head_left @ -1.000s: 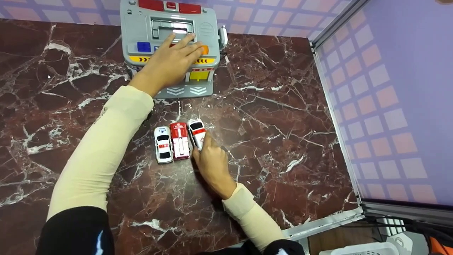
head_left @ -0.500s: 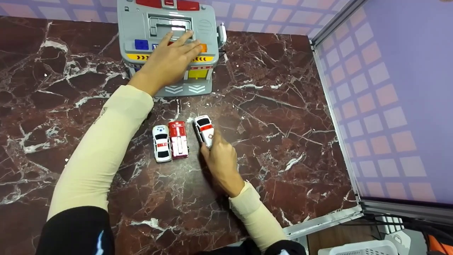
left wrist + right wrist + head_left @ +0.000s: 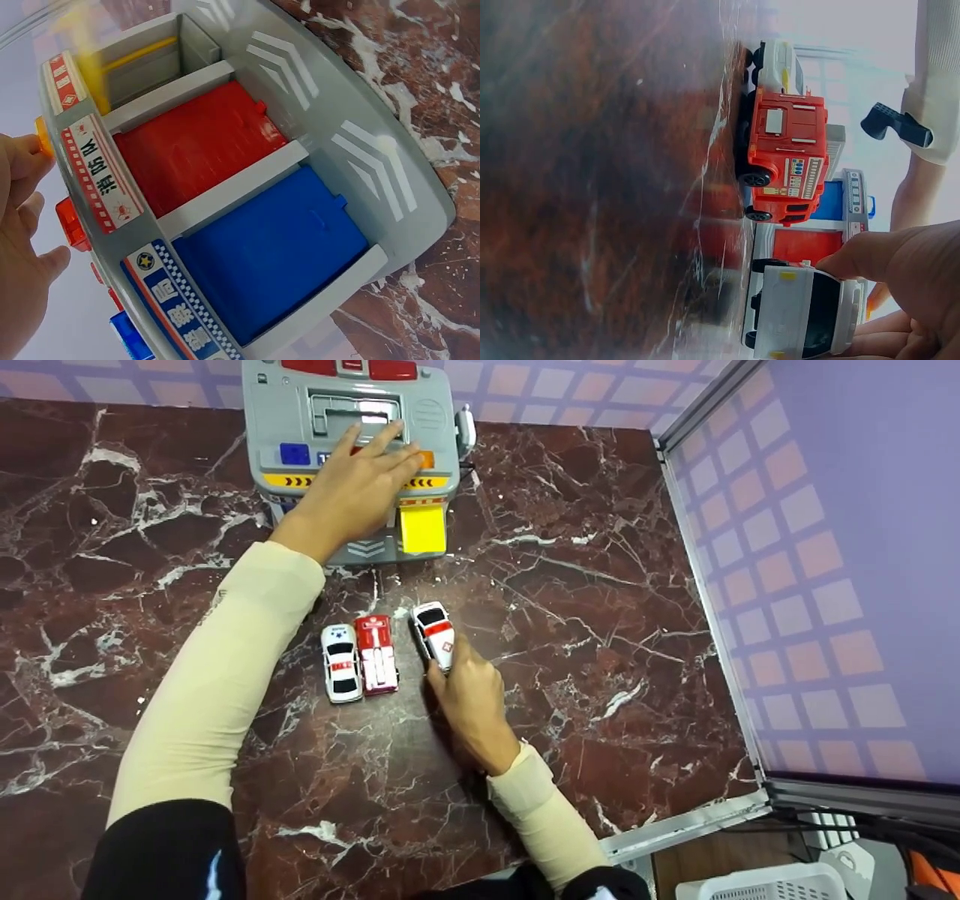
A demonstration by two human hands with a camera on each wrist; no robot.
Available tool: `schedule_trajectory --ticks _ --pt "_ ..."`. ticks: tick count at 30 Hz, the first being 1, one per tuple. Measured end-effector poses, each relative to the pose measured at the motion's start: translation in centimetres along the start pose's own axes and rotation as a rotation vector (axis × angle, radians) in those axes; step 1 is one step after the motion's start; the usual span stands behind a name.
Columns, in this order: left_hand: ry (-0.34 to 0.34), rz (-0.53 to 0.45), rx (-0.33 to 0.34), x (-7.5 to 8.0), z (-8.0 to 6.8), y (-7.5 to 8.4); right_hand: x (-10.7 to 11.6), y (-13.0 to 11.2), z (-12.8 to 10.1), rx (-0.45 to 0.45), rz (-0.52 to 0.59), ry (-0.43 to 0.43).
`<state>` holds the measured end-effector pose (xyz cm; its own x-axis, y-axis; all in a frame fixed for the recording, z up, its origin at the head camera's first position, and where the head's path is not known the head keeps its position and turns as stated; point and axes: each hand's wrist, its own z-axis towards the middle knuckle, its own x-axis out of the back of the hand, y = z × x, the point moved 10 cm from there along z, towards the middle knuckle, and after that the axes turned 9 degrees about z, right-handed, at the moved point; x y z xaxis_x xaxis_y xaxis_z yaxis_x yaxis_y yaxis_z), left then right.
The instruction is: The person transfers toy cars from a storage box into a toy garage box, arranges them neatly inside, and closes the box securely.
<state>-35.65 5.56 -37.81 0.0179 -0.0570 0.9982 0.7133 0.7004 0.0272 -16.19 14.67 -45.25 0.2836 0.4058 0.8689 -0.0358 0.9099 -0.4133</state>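
Two hands busy: right hand (image 3: 471, 701) pinches white ambulance (image 3: 435, 633) rear between fingertips; left hand (image 3: 352, 495), fingers straight, presses toy garage (image 3: 300, 405) roof.

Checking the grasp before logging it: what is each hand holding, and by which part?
The right hand pinches the white ambulance car by its rear end. The left hand holds nothing, lying flat on the toy garage.

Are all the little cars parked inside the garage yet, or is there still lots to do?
Not yet. Done: the yellow door of the grey toy garage stands open while the left hand presses on top. In hand: the right hand holds the white ambulance, aimed roughly at that door. Left: the red fire truck and white police car wait on the table, and the red door and blue door are shut.
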Motion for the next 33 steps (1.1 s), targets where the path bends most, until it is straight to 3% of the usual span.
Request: schedule_trajectory --ticks 18,33 --pt "-0.107 0.017 -0.008 -0.2 0.3 0.1 1.0 0.3 1.3 0.029 -0.005 0.049" --pt "-0.122 0.025 -0.003 -0.3 0.4 0.3 1.8 0.1 2.7 0.054 -0.009 0.081"
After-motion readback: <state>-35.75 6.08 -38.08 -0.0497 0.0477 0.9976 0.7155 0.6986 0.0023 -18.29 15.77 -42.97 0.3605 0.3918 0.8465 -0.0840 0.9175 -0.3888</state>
